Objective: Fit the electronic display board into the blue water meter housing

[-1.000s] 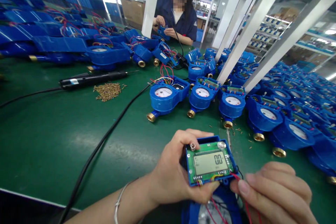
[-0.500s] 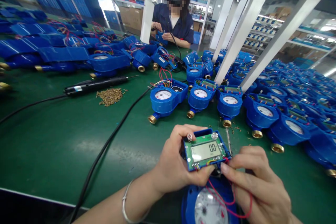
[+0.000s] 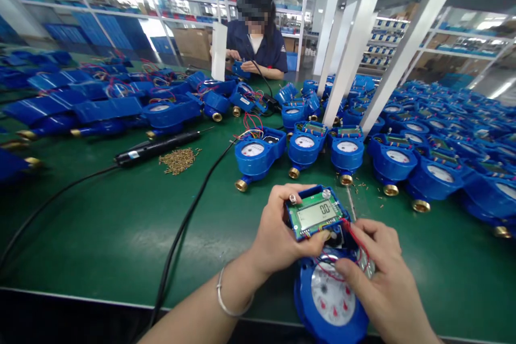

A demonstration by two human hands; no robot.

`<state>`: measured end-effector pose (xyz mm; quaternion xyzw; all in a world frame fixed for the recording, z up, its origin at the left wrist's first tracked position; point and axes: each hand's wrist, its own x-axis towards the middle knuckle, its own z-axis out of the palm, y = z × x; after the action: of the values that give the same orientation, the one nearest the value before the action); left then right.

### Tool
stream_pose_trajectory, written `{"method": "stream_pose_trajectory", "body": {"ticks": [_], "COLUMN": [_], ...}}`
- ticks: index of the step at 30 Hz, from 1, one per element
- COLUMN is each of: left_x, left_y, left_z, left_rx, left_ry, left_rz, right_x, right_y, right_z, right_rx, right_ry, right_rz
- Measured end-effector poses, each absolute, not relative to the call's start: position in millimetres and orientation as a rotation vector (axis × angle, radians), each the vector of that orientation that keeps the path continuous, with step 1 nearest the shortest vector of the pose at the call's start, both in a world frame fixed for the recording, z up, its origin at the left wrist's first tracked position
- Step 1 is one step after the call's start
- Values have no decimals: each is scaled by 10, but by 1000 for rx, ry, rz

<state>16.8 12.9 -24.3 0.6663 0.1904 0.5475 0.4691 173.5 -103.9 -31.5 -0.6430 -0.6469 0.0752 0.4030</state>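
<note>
My left hand [image 3: 278, 226] grips the raised display housing of a blue water meter [image 3: 302, 301], its thumb along the lower edge. The green circuit board [image 3: 318, 214] in that housing carries a lit screen reading 0.0. Below it, the round white dial faces up, partly covered. My right hand [image 3: 382, 269] is at the meter's right side, with thin red wires [image 3: 358, 239] running between its index finger and thumb. Something shiny shows between these fingers, too hidden to name.
Several finished-looking blue meters [image 3: 346, 153] line the right; others [image 3: 107, 110] with loose wires lie left. A black electric screwdriver [image 3: 157, 149] rests by a pile of brass screws [image 3: 177, 161]. A black cable [image 3: 189, 209] crosses the green table. A co-worker [image 3: 256, 48] sits opposite, behind white posts [image 3: 357, 43].
My right hand has moved from pinching at the housing's lower corner to a wider hold, thumb lower over the dial. The red wires are drawn up over the corner. The view has shifted slightly.
</note>
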Motion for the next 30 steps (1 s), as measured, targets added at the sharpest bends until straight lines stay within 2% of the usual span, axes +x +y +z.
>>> {"method": "stream_pose_trajectory", "body": {"ticks": [8,15,21,30], "left_x": [184,152,161,192], "left_y": [186,313,349,459], "left_z": [-213,-295,-255,-140], "left_rx": [1681,1755,1852,2060], "left_ry": [458,460,397,252], "left_rz": [1337,1326,1325,1291], "right_x": [1904,2251,2269,2311], "right_y": [-982,-545,-124,140], "right_z": [-197,-231,-191,-91], "right_rx": [-1384,-1250,-1339,-1293], "right_ry": [-1630,-1730,-1850,-2116], "right_rz": [672,679,643,814]}}
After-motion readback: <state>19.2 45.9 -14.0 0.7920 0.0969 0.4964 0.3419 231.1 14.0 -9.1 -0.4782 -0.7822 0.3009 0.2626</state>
